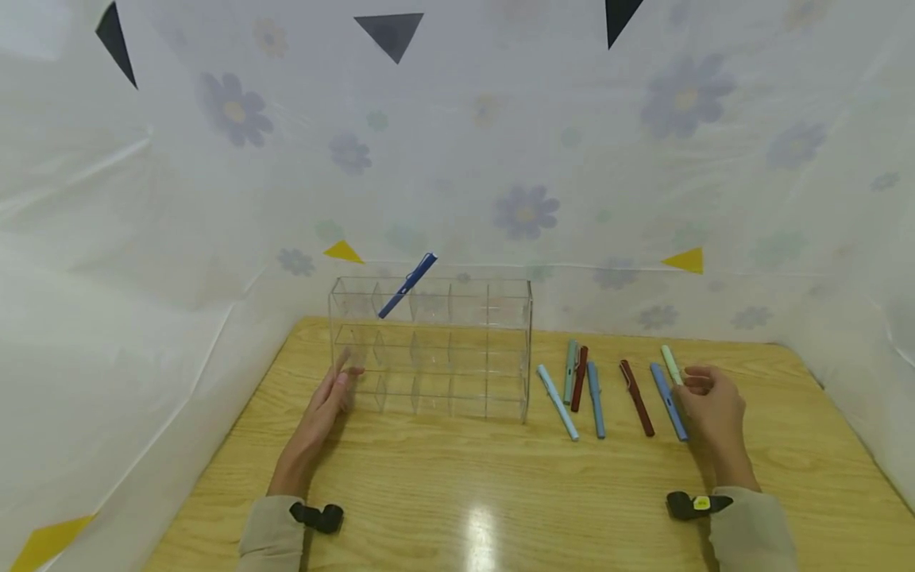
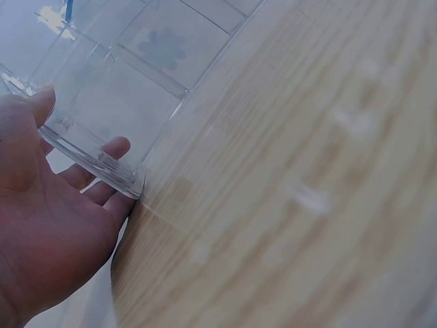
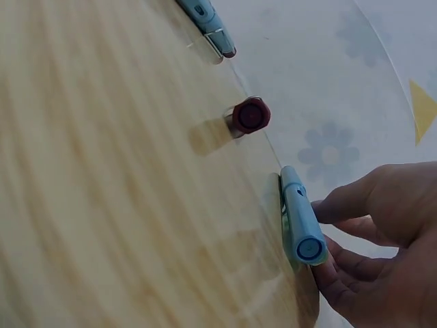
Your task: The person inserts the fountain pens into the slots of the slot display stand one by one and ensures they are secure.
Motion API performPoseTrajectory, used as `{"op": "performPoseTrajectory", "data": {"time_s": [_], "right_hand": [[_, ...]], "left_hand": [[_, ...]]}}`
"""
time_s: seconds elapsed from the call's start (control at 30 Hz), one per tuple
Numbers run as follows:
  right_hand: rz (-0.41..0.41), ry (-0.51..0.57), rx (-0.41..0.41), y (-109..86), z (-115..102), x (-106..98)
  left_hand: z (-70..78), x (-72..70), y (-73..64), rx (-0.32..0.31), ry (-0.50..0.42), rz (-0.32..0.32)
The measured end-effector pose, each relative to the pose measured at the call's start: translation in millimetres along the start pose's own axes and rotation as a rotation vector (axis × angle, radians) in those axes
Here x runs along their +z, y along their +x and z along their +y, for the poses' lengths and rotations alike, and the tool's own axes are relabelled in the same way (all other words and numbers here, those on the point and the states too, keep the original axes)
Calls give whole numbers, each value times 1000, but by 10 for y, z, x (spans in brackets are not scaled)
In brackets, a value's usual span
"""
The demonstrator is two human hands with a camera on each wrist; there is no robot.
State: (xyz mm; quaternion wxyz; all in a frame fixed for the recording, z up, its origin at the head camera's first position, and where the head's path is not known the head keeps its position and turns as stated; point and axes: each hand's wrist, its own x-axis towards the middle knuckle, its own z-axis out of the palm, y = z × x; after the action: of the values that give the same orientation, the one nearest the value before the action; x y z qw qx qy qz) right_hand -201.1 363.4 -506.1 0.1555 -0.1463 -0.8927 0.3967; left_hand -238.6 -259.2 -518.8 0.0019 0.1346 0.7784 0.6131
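Note:
A clear acrylic rack [image 1: 432,361] with several compartments stands on the table; a dark blue pen [image 1: 407,286] leans diagonally in its top row. My left hand [image 1: 332,397] grips the rack's left side, thumb [image 2: 42,106] at the front and fingers behind the clear panel. On the right, my right hand [image 1: 711,405] has its bent fingertips right at a light green pen [image 1: 670,364], whose lower end the hand hides. I cannot tell whether they pinch it. Beside it lies a blue pen [image 1: 668,401], which stands before the fingers in the right wrist view.
Between rack and right hand lie a dark red pen [image 1: 636,397], another dark red pen [image 1: 580,377], a green pen [image 1: 569,372], a steel-blue pen [image 1: 596,400] and a pale blue pen [image 1: 557,402]. A flower-patterned sheet [image 1: 443,159] hangs behind the wooden table [image 1: 429,485].

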Motion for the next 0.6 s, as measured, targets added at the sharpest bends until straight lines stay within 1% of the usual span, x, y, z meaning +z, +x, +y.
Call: {"op": "performPoseTrajectory", "data": {"time_s": [0.1, 0.33, 0.47, 0.6], "right_hand": [[-16, -41, -8, 7, 9, -15], [-4, -97, 10, 18, 26, 11], [-1, -83, 25, 5, 3, 1], [-23, -26, 33, -24, -83, -46]], "left_hand": [[1, -4, -2, 1, -1, -2], [10, -8, -5, 10, 6, -3], [19, -6, -9, -1, 4, -8], [33, 4, -12, -4, 5, -11]]}}
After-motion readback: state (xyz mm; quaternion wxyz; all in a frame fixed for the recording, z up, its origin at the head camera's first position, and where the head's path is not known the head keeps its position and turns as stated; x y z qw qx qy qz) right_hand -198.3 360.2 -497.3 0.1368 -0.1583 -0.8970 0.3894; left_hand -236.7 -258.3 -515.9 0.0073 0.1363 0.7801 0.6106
